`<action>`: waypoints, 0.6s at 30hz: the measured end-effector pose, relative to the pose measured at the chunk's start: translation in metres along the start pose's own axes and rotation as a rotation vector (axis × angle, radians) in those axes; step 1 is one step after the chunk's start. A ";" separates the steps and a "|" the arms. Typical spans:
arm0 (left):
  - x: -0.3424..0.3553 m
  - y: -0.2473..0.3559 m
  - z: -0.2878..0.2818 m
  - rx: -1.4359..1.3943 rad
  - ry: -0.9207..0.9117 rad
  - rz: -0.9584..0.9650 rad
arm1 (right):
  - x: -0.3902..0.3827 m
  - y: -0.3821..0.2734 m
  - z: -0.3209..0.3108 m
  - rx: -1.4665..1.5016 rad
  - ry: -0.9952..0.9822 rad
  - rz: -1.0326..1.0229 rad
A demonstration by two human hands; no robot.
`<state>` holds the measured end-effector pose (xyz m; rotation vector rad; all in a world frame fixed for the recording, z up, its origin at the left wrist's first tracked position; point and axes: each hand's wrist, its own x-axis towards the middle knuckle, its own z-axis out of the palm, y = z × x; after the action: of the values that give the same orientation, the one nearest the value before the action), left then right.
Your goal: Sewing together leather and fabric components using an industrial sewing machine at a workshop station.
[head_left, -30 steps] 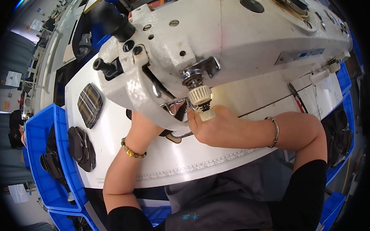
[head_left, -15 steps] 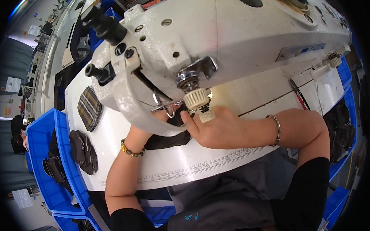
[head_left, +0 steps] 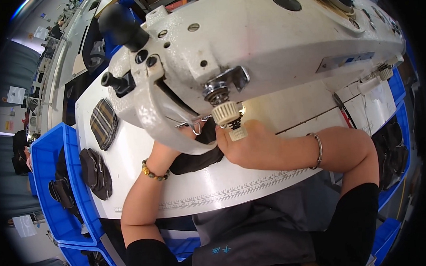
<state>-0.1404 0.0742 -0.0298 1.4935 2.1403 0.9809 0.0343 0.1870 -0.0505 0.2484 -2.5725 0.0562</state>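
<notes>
A white sewing machine (head_left: pixel 275 40) spans the top of the view. Beneath its head a dark fabric piece (head_left: pixel 197 162) lies on the white table (head_left: pixel 130 193). My left hand (head_left: pixel 168 149) is at the piece's left, its fingers hidden behind the machine's curved guard. My right hand (head_left: pixel 244 146) has its curled fingers on the piece's right, beside the needle area and a cream adjustment knob (head_left: pixel 225 112). To the left lie a plaid pad (head_left: pixel 103 123) and a stack of dark sewn pieces (head_left: pixel 95 174).
Blue bins (head_left: pixel 51 140) with dark pieces stand beside the table's left edge; another bin (head_left: pixel 397 106) with dark pieces is at the right. A red-and-black hand tool (head_left: pixel 342 109) lies right of the machine's bed. A printed ruler (head_left: pixel 234 191) runs along the near edge.
The dark fabric has come out from under the guard onto the table between my hands, showing much more of it than a second ago. My hands have shifted only slightly.
</notes>
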 end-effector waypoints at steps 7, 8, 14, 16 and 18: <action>-0.007 -0.053 -0.002 0.167 0.088 0.029 | -0.003 0.012 0.033 0.056 0.115 -0.038; -0.011 -0.055 -0.005 0.324 0.117 -0.027 | -0.002 0.011 0.032 0.086 0.101 -0.033; -0.031 0.051 -0.029 0.364 0.073 0.200 | -0.001 0.017 0.003 0.208 0.015 0.154; -0.042 0.064 -0.021 0.385 0.034 0.208 | 0.003 0.019 -0.001 0.240 -0.047 0.199; -0.047 0.061 -0.007 0.722 0.134 0.289 | 0.012 0.019 -0.002 0.280 0.087 0.285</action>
<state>-0.0854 0.0407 0.0137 2.1558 2.5800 0.3855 0.0219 0.2038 -0.0424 -0.0208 -2.4891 0.5233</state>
